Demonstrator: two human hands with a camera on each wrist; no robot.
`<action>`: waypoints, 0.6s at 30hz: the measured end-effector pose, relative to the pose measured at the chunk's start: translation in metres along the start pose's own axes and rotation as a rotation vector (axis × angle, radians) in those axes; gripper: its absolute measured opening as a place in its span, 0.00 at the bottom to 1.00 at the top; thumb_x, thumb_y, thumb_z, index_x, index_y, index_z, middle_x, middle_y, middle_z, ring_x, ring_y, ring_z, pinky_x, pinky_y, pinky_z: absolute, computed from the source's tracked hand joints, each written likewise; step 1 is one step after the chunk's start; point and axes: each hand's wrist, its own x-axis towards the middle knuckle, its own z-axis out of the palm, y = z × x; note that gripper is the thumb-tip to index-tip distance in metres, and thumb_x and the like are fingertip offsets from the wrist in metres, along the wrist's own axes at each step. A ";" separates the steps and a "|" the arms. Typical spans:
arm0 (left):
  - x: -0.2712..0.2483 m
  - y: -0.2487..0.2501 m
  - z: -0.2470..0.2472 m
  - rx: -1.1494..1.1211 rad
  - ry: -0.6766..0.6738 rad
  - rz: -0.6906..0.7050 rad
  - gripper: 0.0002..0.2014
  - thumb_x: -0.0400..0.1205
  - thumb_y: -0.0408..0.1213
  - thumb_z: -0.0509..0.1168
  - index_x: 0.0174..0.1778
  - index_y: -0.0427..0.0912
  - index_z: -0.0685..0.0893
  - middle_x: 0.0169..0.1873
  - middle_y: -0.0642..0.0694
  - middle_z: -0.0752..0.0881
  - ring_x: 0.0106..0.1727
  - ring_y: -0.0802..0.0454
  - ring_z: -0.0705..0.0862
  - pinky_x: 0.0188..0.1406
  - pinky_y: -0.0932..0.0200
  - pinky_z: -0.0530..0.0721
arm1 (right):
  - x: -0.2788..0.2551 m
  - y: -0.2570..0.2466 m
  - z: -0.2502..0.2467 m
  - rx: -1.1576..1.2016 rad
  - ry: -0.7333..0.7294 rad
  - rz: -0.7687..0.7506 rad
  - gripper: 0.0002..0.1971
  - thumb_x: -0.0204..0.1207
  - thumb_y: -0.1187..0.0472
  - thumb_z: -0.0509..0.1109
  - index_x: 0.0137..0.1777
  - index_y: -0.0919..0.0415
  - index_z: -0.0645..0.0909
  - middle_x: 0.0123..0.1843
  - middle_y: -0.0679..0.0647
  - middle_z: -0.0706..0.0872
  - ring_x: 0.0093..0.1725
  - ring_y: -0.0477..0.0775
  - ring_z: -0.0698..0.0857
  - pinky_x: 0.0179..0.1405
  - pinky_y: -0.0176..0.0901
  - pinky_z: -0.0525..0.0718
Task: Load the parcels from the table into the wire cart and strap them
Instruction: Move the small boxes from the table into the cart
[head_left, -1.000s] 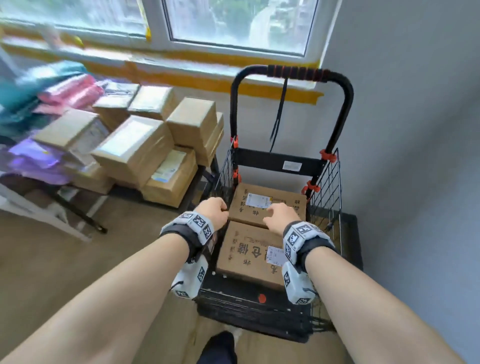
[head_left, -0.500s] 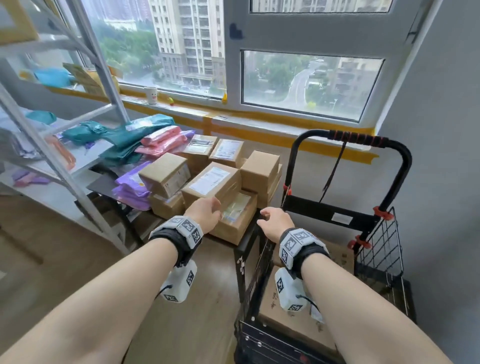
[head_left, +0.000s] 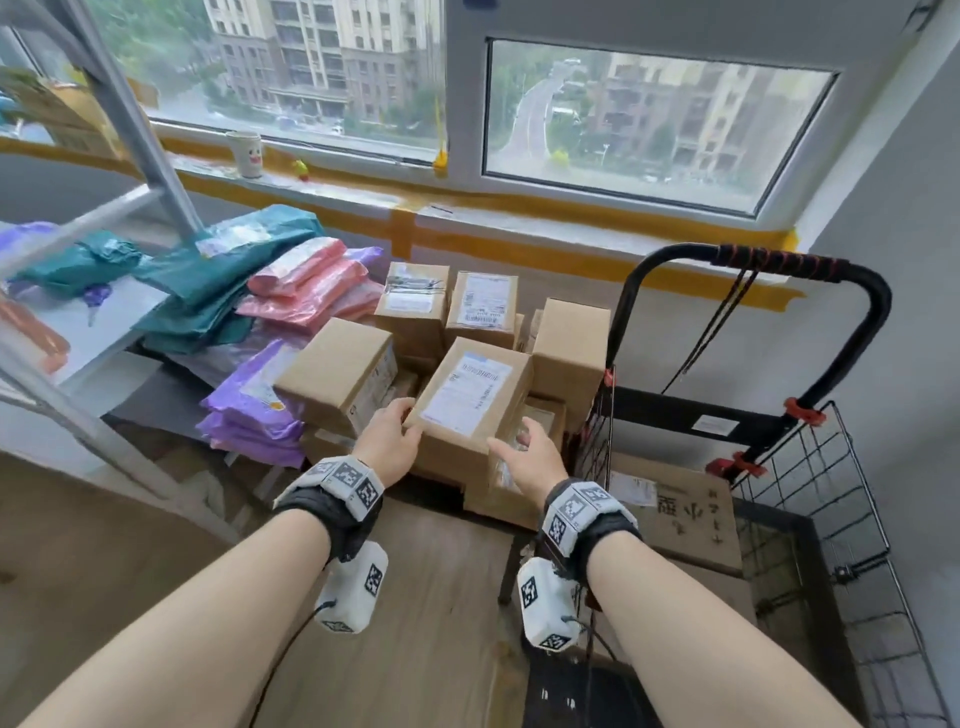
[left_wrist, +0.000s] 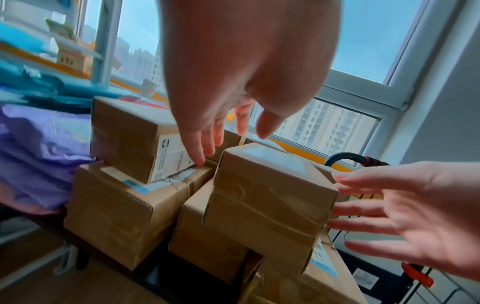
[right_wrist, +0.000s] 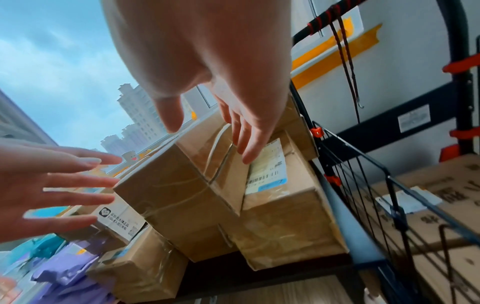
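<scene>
With your left hand (head_left: 387, 441) and right hand (head_left: 527, 457) spread open, the labelled parcel (head_left: 470, 410) between your fingers, press both palms onto opposite sides before lifting.

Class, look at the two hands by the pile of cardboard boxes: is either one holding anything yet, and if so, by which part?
Nothing is held. The left hand and right hand are open, flanking the labelled box.

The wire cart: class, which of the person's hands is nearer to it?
Right. The right hand reaches at the labelled box beside the wire cart; the left hand is on the box's far side.
</scene>
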 end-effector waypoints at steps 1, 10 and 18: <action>0.006 -0.004 0.001 -0.040 -0.010 -0.025 0.24 0.85 0.42 0.58 0.78 0.44 0.65 0.74 0.41 0.73 0.73 0.44 0.74 0.74 0.44 0.72 | 0.004 0.000 0.004 0.030 0.002 0.017 0.39 0.76 0.51 0.71 0.82 0.57 0.57 0.80 0.57 0.68 0.78 0.56 0.69 0.77 0.52 0.68; 0.017 -0.009 0.017 -0.187 -0.038 -0.090 0.22 0.85 0.39 0.60 0.74 0.39 0.67 0.70 0.41 0.77 0.69 0.45 0.77 0.66 0.53 0.73 | 0.016 0.008 0.018 0.266 -0.038 0.024 0.37 0.70 0.54 0.75 0.79 0.49 0.64 0.74 0.48 0.76 0.71 0.54 0.78 0.69 0.53 0.75; -0.020 -0.010 0.022 -0.433 -0.029 -0.165 0.18 0.77 0.37 0.71 0.61 0.42 0.75 0.62 0.40 0.83 0.62 0.46 0.82 0.63 0.42 0.82 | -0.021 0.025 -0.005 0.336 -0.102 -0.024 0.40 0.70 0.66 0.76 0.81 0.58 0.62 0.77 0.53 0.71 0.75 0.53 0.73 0.76 0.56 0.71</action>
